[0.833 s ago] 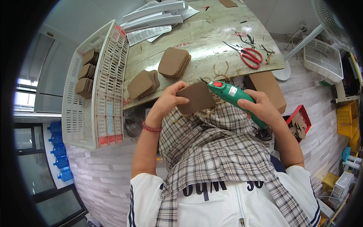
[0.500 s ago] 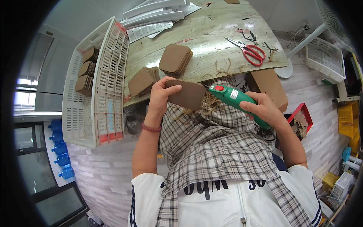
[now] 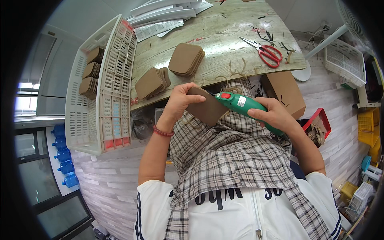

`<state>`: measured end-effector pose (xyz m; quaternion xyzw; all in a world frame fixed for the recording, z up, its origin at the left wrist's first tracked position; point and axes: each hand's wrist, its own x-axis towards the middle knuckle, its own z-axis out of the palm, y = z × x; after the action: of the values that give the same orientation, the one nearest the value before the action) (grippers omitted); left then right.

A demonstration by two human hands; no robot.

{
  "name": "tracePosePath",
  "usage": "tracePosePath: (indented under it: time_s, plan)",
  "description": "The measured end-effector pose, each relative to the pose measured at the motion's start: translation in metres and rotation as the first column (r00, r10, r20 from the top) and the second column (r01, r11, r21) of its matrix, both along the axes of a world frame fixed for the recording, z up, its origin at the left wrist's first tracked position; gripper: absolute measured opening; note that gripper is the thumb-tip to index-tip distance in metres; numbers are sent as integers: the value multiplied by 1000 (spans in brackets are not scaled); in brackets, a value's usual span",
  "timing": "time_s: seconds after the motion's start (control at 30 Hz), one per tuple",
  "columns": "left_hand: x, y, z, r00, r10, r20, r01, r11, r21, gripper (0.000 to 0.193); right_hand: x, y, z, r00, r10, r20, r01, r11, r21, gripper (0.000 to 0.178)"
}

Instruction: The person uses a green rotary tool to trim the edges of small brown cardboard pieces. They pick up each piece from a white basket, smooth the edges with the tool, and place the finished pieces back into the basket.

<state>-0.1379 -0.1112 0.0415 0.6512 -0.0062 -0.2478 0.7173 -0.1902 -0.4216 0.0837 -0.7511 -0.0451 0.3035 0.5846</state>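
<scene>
My left hand (image 3: 179,103), with a red bead bracelet on its wrist, pinches a brown flat sheet with rounded corners (image 3: 208,109) over my lap. The thumb lies on its upper face. In my right hand (image 3: 277,115) is a pair of green electric scissors (image 3: 241,102) with a red switch. Their dark tip meets the sheet's upper right edge; the exact contact is too small to make out. Beyond my left hand, two stacks of similar brown pieces lie on the table: a fanned stack (image 3: 151,83) and a neater stack (image 3: 185,59).
Red-handled scissors (image 3: 270,56) and dark scraps lie on the table (image 3: 228,44). White papers (image 3: 160,18) are at its far left. A white crate (image 3: 116,88) holding brown stacks stands left. A cardboard box (image 3: 286,94) and red box of offcuts (image 3: 318,130) are right.
My left hand has moved slightly right and turned the brown sheet clockwise, so its lower corner now points down. The electric scissors have shifted a little left along its edge.
</scene>
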Motion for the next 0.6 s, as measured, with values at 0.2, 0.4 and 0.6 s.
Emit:
tracePosePath:
  time_s: [0.2,0.4,0.6]
  plan:
    - [-1,-7,3,993,-118,8,117,991,70,30,4,9,0,1000,9,2,-9,1000,23,44]
    - [-7,-8,18,997,-75,10,74,996,44,55,14,34,-4,999,15,39,-19,995,101,39]
    - [28,112,-1,768,618,168,-604,786,-132,34,12,23,-18,986,-151,73,146,987,63,36]
